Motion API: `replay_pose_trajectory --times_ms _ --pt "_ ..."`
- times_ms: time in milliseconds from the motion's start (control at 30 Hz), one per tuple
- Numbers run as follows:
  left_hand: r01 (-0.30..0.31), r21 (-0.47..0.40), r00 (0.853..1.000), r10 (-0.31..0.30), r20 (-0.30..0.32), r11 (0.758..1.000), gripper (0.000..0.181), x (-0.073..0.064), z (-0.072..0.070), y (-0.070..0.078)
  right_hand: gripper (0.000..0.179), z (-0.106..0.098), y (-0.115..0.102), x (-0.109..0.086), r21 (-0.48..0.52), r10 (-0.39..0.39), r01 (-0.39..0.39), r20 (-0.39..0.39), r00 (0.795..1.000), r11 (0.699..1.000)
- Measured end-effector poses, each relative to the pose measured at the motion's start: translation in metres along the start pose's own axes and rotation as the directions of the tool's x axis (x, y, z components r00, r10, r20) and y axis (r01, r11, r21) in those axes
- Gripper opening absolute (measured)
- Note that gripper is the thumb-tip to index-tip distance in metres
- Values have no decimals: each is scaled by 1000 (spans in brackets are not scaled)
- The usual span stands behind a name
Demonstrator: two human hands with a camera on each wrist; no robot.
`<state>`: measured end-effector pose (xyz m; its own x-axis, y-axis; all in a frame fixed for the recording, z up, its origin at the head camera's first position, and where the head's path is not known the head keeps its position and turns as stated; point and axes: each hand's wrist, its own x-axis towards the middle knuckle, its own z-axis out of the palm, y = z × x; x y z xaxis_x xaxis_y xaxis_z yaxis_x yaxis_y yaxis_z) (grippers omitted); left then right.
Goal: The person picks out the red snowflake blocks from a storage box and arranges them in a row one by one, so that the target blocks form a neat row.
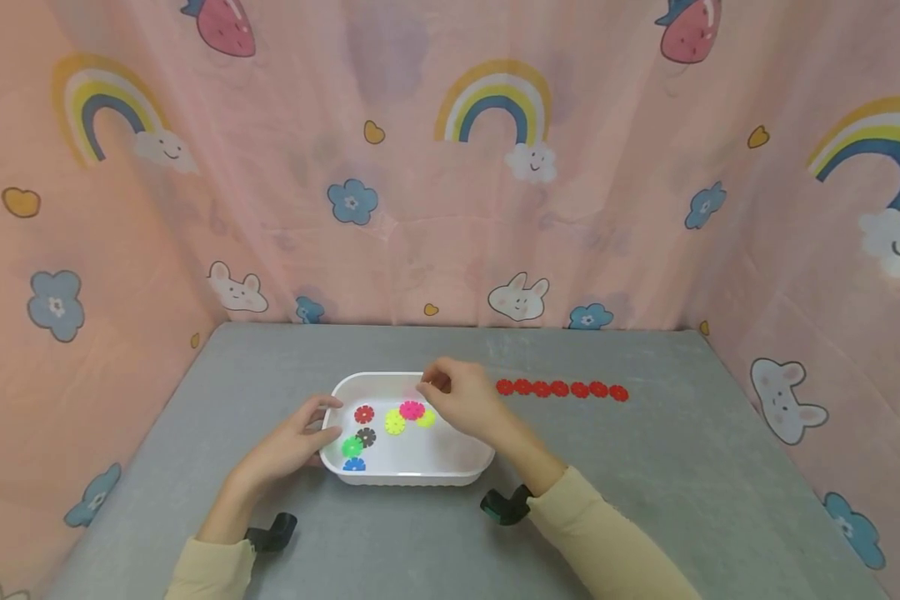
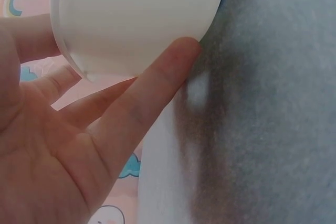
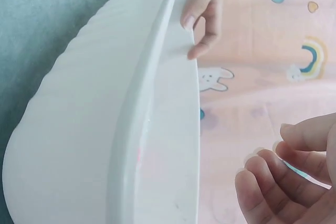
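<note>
A white plastic tray (image 1: pixel 420 480) stands on the table. My left hand (image 1: pixel 297 440) grips its left end, with fingertips over the rim and, in the left wrist view, one finger (image 2: pixel 157 85) lying along the outer wall. Inside lie notched plastic discs: a red disc (image 1: pixel 364 414), a dark brown disc (image 1: pixel 366 437), a green disc (image 1: pixel 352 447), a blue disc (image 1: pixel 354 465), a pink disc (image 1: pixel 412 410) and two yellow discs (image 1: pixel 395 422). Over the tray's back right part hovers my right hand (image 1: pixel 465 400), fingers loosely bent. No disc shows between its fingertips in the right wrist view.
A straight row of several red notched discs (image 1: pixel 560 389) lies on the grey table (image 1: pixel 690 467), to the right of the tray. Pink patterned curtains (image 1: pixel 435 233) close off the back and both sides. Dark wrist devices (image 1: pixel 504 505) sit under both wrists.
</note>
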<state>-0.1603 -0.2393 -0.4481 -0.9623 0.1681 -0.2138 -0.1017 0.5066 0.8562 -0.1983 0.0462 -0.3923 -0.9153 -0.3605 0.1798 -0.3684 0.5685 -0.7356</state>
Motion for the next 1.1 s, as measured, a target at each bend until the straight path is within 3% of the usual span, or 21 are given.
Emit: replay_pose_trajectory --times_ms 333,633,1100 --pt "5 7 1000 -5 -5 1000 48 1 0 -1 12 29 -5 13 -13 46 -46 52 998 999" --pt "14 26 1000 -14 -8 1000 48 0 -1 1 15 50 -8 27 -77 37 -26 140 989 997" --pt "-31 -12 999 32 24 999 45 2 -2 -3 21 84 -7 45 -127 71 -41 235 969 991"
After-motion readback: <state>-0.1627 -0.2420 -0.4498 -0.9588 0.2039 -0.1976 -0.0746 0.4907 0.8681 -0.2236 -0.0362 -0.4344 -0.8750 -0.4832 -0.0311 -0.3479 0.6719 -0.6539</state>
